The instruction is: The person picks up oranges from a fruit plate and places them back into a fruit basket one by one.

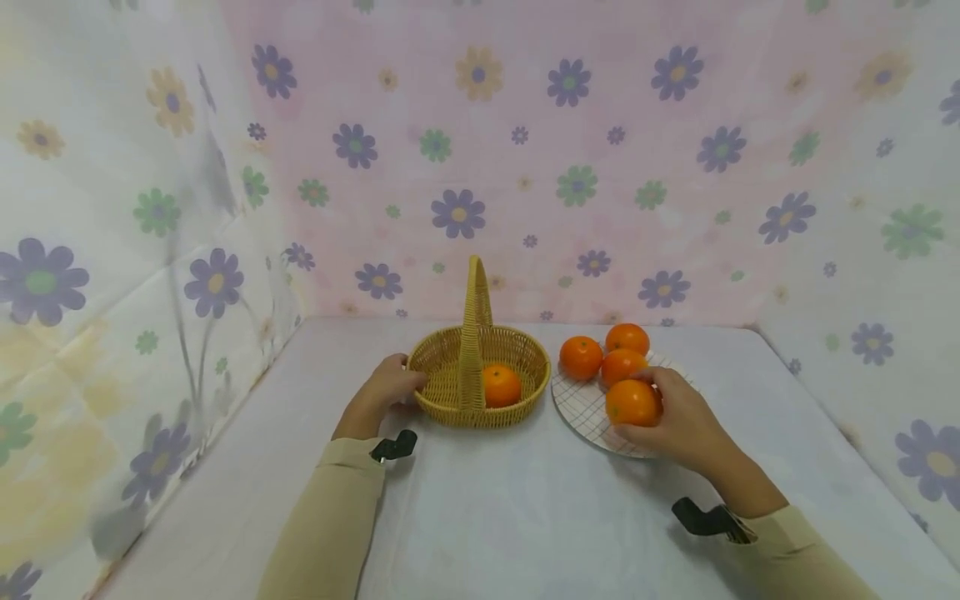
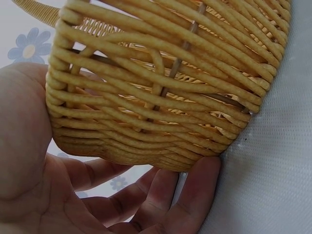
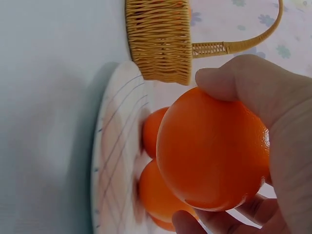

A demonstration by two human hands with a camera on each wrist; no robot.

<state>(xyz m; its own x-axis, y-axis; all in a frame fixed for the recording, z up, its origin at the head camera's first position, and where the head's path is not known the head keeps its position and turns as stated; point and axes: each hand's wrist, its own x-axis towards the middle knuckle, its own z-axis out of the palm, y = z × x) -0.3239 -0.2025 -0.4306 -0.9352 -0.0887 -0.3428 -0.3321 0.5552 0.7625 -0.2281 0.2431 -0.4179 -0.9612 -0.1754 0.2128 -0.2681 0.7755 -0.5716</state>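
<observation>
A wicker basket (image 1: 536, 382) with a tall arched handle stands on the table, one orange (image 1: 502, 386) lying inside it. My left hand (image 1: 384, 390) grips the basket at its left end. In the left wrist view the thumb reaches over the rim while the fingers (image 2: 197, 195) curl along the outer wall. With thumb and fingers around its sides, my right hand (image 1: 686, 421) holds an orange (image 3: 214, 151) over the near part of a plate (image 1: 581, 408). Several more oranges (image 1: 581, 358) sit at the plate's far side, close behind the held one.
The plate is white with a thin grid of lines, just right of the basket. A white cloth (image 1: 480, 517) covers the table. Flower-printed curtains (image 1: 525, 142) close off the back and both sides. Dark straps (image 1: 708, 518) circle the wrists below beige sleeves.
</observation>
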